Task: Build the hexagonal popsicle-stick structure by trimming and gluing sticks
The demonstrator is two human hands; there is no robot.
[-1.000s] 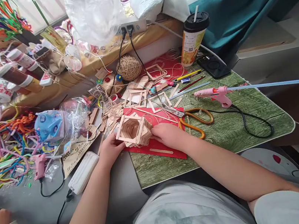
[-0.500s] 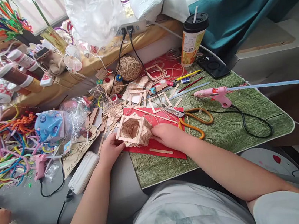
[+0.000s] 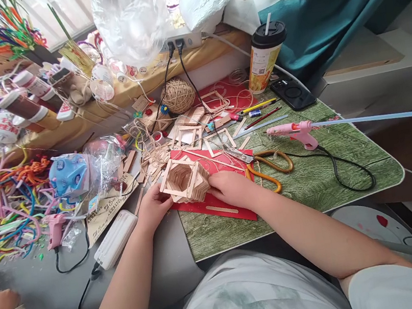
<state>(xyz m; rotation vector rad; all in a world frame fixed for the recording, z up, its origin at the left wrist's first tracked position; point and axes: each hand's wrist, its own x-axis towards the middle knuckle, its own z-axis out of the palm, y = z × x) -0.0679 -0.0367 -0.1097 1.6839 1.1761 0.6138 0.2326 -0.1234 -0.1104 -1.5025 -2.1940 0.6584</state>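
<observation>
Between my two hands is a hollow holder built from stacked popsicle sticks (image 3: 200,189), its square top opening tilted toward me. My left hand (image 3: 154,203) grips its left corner, fingers closed. On the opposite side my right hand (image 3: 230,187) is closed on the right edge; its fingertips are partly hidden. Under the holder lies a red sheet (image 3: 247,210) with a loose popsicle stick (image 3: 222,209) on it. Scissors with orange handles (image 3: 270,168) rest just beyond my right wrist. Square stick frames (image 3: 189,136) lie behind the holder.
A pink glue gun (image 3: 295,131) with a long glue stick and cord is at the right. Behind stand a drink cup (image 3: 264,63), a phone (image 3: 293,93) and a twine ball (image 3: 178,95). Pipe cleaners (image 3: 12,204) crowd the left, above a white power strip (image 3: 116,239). Another person's hand (image 3: 0,305) shows at lower left.
The camera view shifts very slightly. Both hands keep the same hold on the popsicle-stick holder, which stays in place.
</observation>
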